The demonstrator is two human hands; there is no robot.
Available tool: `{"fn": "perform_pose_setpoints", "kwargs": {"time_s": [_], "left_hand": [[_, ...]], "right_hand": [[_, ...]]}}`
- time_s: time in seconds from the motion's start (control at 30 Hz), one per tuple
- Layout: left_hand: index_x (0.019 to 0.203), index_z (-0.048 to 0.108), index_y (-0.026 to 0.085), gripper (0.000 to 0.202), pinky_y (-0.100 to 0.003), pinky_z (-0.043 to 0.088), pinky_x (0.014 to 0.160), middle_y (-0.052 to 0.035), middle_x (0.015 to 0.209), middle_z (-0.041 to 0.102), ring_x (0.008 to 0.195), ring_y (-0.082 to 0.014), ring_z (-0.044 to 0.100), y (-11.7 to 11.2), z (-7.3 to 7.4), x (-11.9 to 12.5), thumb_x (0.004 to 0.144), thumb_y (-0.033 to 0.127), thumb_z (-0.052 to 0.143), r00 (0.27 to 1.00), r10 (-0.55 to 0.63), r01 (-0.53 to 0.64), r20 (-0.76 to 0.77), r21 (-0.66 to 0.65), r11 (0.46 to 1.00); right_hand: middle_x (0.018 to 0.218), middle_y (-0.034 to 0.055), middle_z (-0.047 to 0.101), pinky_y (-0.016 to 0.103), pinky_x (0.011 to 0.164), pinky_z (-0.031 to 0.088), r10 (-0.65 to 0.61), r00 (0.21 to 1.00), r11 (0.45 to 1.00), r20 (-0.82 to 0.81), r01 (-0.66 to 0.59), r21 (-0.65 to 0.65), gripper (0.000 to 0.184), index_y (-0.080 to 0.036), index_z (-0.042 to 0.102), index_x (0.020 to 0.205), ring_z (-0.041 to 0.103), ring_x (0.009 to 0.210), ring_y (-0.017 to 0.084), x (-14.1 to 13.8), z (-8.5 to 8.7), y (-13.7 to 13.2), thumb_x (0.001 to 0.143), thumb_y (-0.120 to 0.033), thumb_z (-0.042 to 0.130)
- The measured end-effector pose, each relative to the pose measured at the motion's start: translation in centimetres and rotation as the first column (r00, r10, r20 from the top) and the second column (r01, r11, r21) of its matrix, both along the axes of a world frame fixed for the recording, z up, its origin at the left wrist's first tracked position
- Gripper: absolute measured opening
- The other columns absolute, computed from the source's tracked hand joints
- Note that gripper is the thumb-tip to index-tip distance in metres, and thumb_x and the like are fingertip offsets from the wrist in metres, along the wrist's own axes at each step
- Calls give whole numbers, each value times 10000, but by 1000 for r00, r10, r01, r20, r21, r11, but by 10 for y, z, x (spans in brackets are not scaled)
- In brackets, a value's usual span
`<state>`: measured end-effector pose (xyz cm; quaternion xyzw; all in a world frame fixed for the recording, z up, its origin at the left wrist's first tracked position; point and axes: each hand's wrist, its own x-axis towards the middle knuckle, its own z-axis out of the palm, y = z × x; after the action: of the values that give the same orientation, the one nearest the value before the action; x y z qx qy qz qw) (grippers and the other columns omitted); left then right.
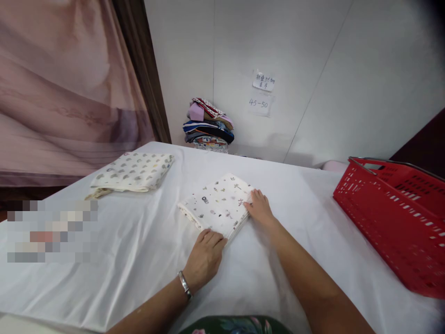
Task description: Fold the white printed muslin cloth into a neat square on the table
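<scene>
The folded printed cloth point(217, 204) lies mid-table on the white table cover point(139, 250), set at an angle to you. Its small dark motifs cannot be read as words.

Your left hand point(205, 257), a bracelet point(185, 284) at its wrist, rests palm down on the near corner with the fingers bent; whether they pinch the fabric cannot be told. Your right hand point(259, 208) lies flat, fingertips on the cloth's right edge, gripping nothing.

On the wall, a paper note point(259, 103) reads "45-50"; the handwriting on the slip above it point(263, 82) is illegible.

A second folded cloth point(134, 171) sits well apart near the far left edge, and a red basket point(392, 218) stands at the right. Bare cover lies between them.
</scene>
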<state>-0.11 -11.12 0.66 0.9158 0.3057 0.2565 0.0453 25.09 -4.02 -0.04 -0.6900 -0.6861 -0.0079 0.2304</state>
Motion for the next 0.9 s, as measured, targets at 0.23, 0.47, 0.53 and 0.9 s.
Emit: {"fn": "perform_pose_setpoints", "kwargs": {"time_s": [0.23, 0.47, 0.53, 0.9], "left_hand": [[1029, 566, 215, 354, -441, 368, 921, -56, 924, 593, 877, -197, 516, -2, -5, 0, 727, 59, 468, 999, -26, 27, 29, -43, 999], [993, 555, 180, 312, -396, 366, 908, -57, 891, 579, 846, -184, 493, -2, -6, 1, 711, 74, 475, 999, -37, 38, 38, -42, 998], [999, 549, 176, 314, -392, 359, 909, -57, 888, 580, 840, -181, 491, -2, -6, 1, 710, 78, 476, 998, -43, 44, 42, -31, 999], [1072, 519, 158, 282, -368, 364, 863, -69, 907, 610, 848, -178, 521, 1, -8, 7, 809, 126, 423, 996, -73, 75, 55, -38, 996]], "right_hand": [[1231, 92, 529, 397, 925, 376, 3, 1000, 997, -15, -4, -81, 315, -198, 576, 1058, 427, 1179, 239, 30, -13, 16, 853, -392, 435], [913, 66, 668, 258, 675, 406, -152, 988, 943, -38, 134, -306, 311, -182, 638, 939, 596, 853, 202, 59, 2, 44, 823, -397, 447], [750, 47, 660, 248, 574, 371, -143, 989, 925, -25, 125, -359, 309, -177, 644, 768, 591, 698, 183, 61, 5, 50, 802, -427, 466], [657, 35, 610, 247, 536, 325, -233, 972, 906, -43, 201, -372, 279, -186, 590, 690, 544, 623, 167, 69, 0, 56, 773, -421, 465]]}}
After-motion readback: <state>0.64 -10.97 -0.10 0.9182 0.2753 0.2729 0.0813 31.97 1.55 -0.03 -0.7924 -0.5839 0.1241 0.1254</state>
